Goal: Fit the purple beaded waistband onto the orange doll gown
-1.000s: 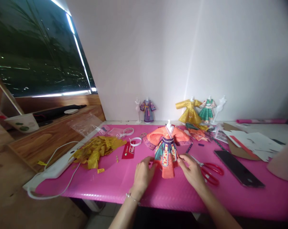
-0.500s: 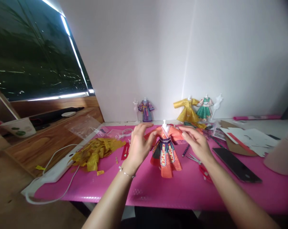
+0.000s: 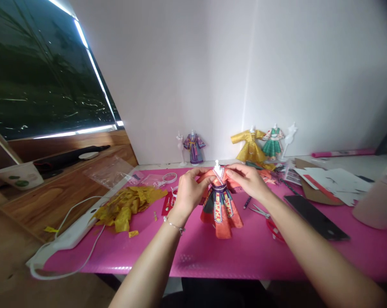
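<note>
An orange doll dress [image 3: 224,229] with a dark waistband and beaded, patterned panels stands upright on a small white mannequin [image 3: 217,167] at the middle of the pink table. My left hand [image 3: 191,190] has its thumb and fingers closed on the dress at its left shoulder and sleeve. On the opposite side my right hand [image 3: 249,182] pinches the dress near the other shoulder. Both sleeves are partly hidden by my fingers. Red-handled scissors [image 3: 260,211] lie below my right forearm.
Crumpled yellow fabric [image 3: 121,207] and a white power strip [image 3: 72,233] lie left. A black phone [image 3: 316,217], papers [image 3: 334,184] and a pale bottle [image 3: 375,201] are at right. Dressed mannequins, one in purple [image 3: 194,147], another in yellow [image 3: 250,145], stand along the wall.
Both hands have moved inward to the dress's shoulders, and their fingers have closed on the fabric. The sleeves, spread out before, are now mostly covered by my hands.
</note>
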Demonstrator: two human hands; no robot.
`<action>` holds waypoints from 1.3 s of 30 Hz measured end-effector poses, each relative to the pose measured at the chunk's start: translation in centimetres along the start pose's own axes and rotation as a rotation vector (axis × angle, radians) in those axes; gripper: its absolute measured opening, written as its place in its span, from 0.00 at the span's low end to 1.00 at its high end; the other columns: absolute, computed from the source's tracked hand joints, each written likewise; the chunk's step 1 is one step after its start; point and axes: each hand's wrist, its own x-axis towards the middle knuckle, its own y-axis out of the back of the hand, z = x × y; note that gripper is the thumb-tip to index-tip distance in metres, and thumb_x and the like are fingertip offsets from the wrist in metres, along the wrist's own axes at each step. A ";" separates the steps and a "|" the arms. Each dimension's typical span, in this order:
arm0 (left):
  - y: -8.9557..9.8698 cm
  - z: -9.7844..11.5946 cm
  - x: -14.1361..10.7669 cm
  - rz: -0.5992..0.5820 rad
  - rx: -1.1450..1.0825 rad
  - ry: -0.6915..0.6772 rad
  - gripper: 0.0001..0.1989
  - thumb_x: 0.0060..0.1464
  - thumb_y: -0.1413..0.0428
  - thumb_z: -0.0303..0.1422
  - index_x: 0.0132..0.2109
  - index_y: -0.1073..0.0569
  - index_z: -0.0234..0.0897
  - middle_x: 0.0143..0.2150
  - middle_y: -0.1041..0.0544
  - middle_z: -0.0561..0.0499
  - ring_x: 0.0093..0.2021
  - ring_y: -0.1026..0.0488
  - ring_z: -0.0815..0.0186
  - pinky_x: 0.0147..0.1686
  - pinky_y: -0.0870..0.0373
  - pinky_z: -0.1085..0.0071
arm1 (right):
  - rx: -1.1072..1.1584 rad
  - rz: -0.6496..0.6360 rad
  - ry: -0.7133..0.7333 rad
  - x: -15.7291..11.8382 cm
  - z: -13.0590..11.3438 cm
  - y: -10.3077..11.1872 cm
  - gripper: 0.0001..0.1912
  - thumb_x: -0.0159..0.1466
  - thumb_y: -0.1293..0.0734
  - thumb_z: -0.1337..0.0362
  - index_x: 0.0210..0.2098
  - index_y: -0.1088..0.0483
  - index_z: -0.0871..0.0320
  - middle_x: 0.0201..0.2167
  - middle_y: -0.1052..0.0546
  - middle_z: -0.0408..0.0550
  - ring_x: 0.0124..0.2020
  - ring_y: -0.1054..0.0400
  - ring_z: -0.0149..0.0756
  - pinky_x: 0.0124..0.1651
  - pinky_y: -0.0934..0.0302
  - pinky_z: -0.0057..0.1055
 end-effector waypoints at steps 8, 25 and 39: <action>0.0 -0.2 0.1 0.011 -0.030 0.027 0.08 0.51 0.35 0.37 0.36 0.22 0.37 0.36 0.18 0.49 0.39 0.22 0.60 0.42 0.30 0.67 | 0.012 -0.020 0.014 0.5 -0.1 -0.4 0.16 0.64 0.34 0.50 0.39 0.23 0.55 0.33 0.20 0.45 0.34 0.26 0.37 0.34 0.30 0.31; -0.6 -0.2 0.7 -0.117 -0.129 -0.046 0.10 0.57 0.40 0.36 0.44 0.21 0.38 0.44 0.17 0.48 0.45 0.22 0.60 0.48 0.30 0.67 | 0.055 -0.031 0.037 0.4 -0.5 -0.1 0.15 0.64 0.33 0.50 0.42 0.24 0.54 0.41 0.19 0.46 0.44 0.26 0.41 0.47 0.31 0.36; -0.7 0.2 0.8 -0.104 -0.148 -0.024 0.15 0.56 0.39 0.38 0.47 0.22 0.35 0.44 0.18 0.45 0.44 0.23 0.60 0.47 0.30 0.67 | 0.091 -0.012 0.026 0.3 -0.3 0.0 0.17 0.62 0.32 0.49 0.41 0.25 0.55 0.40 0.20 0.47 0.44 0.27 0.41 0.49 0.33 0.36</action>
